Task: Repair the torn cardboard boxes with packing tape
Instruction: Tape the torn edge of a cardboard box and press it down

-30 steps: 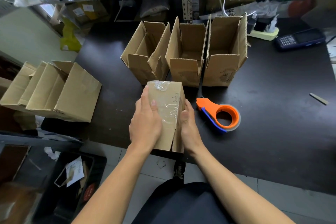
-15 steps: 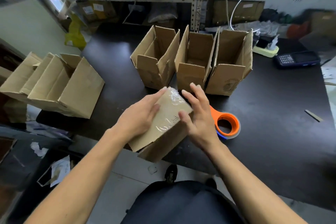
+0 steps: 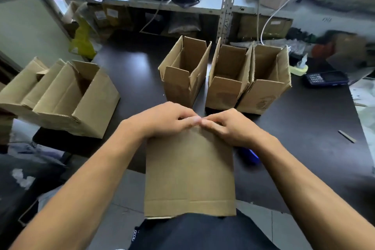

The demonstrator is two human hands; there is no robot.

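Observation:
A brown cardboard box (image 3: 189, 170) lies tipped toward me, its near end over the table's front edge against my lap. My left hand (image 3: 164, 121) and my right hand (image 3: 227, 126) rest on its far end, fingers curled over the edge, fingertips meeting in the middle. The taped face is turned away and hidden. Of the tape dispenser only a blue sliver (image 3: 248, 153) shows under my right wrist. Three open boxes stand behind: the left (image 3: 183, 79), the middle (image 3: 226, 85), the right (image 3: 267, 85).
More open boxes (image 3: 60, 97) lie on their sides at the table's left edge. A dark phone (image 3: 326, 78) and a cardboard strip (image 3: 347, 136) lie on the dark table (image 3: 304, 128) to the right. Metal shelving (image 3: 227, 2) with bags stands behind.
The box has been turned over from its taped face to a plain side and pulled toward me. Both hands moved from its sides to its far edge, covering the tape dispenser.

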